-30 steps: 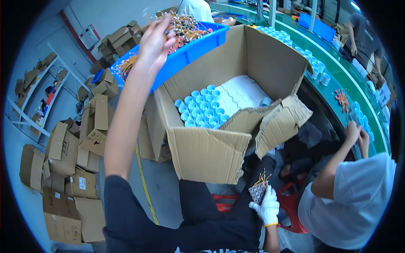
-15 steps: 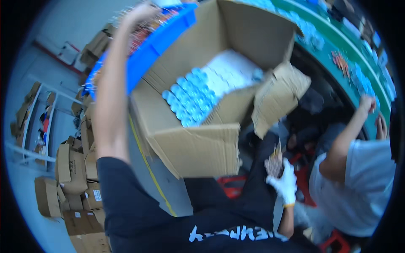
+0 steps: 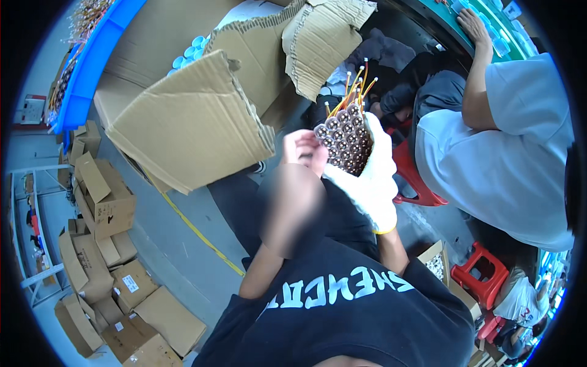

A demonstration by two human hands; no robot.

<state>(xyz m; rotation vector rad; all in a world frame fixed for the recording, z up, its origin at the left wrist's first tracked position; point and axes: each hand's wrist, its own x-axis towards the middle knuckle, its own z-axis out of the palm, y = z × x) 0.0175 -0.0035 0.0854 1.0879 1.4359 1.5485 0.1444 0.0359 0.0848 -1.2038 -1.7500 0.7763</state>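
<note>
My right hand [image 3: 376, 177], in a white knit glove, is closed around a bundle of small round-ended parts [image 3: 345, 140]. Their dark, dotted round faces are packed side by side. Thin orange and yellow wires with small white tips stick out from the bundle's far end. My bare left hand [image 3: 302, 150] is at the bundle's left edge, its fingers curled and its thumb close to the round faces. Whatever lies between those fingertips is too small to make out. The left wrist and forearm are blurred.
A large open cardboard box [image 3: 189, 122] with torn flaps stands ahead, with light-blue round pieces [image 3: 191, 52] inside. A blue bin [image 3: 92, 76] of wired parts is at far left. Cartons [image 3: 101, 196] are stacked on the left. Close on the right, a person [image 3: 489, 147] works at a green bench.
My left hand has come back from the blue bin to the bundle. The gloved right hand has lifted the bundle up in front of me, and the view has shifted right.
</note>
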